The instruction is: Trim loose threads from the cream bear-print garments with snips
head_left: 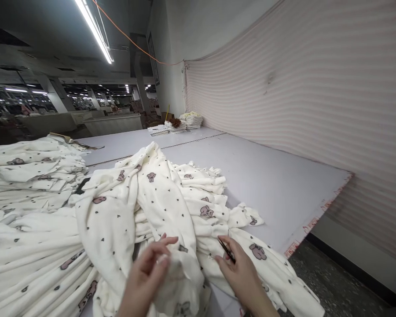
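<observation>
Head view. One heap of white printed cloth (165,200), patterned with brownish animal figures and small dark marks, lies at the near centre of a pale table (251,171). The left hand (150,266) is at the heap's near edge, its fingers loosely curled and parted; whether thumb and fingertips pinch any fabric cannot be told. To its right, the right hand (240,268) is closed around a slim dark tool (226,249), whose tip points left and away over the cloth. A second cloth pile (29,169) lies at left; folded stacks (192,120) stand at the far end, beside a striped hanging sheet (300,88).
</observation>
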Motion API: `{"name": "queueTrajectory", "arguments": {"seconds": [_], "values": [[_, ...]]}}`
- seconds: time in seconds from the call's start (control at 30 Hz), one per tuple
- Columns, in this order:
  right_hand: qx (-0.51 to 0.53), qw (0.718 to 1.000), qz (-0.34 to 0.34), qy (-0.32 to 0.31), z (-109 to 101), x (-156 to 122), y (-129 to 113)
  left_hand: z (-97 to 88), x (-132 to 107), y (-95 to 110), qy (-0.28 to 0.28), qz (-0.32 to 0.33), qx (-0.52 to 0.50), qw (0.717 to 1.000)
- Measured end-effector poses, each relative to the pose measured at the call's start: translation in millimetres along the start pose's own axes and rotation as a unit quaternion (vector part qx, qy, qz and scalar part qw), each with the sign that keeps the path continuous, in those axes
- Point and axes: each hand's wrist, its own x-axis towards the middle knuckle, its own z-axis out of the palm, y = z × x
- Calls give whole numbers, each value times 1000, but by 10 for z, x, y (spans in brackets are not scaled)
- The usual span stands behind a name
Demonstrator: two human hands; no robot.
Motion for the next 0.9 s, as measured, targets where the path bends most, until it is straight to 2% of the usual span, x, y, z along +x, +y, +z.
{"name": "queueTrajectory", "arguments": {"seconds": [0.07,0.1,0.17,0.2,0.27,0.33,0.4,0.47,0.63,0.73,0.8,0.9], "values": [[-141,989,-30,36,-69,114,140,-81,118,38,2,-31,-105,994],[-183,982,-40,39,-95,177,192,-78,171,42,-21,-35,-99,994],[-203,977,-46,40,-125,302,263,35,244,5,-95,13,39,995],[-194,979,-46,41,-132,359,286,140,264,-40,-136,50,139,980],[-172,983,-42,43,-141,454,317,400,287,-177,-200,115,292,928],[-142,988,-37,45,-159,515,333,647,306,-342,-218,134,346,903],[-98,994,-31,46,-196,537,326,798,329,-475,-204,131,357,902],[-42,998,-25,39,-238,517,294,826,335,-533,-186,136,362,903],[95,995,17,21,-201,354,148,623,194,-480,-138,136,339,921],[137,990,40,17,-120,245,49,553,95,-489,-68,206,369,904],[131,991,27,27,-111,171,-26,538,68,-508,-34,259,385,885],[40,999,-20,32,-178,36,-146,516,74,-511,-15,310,383,870]]}}
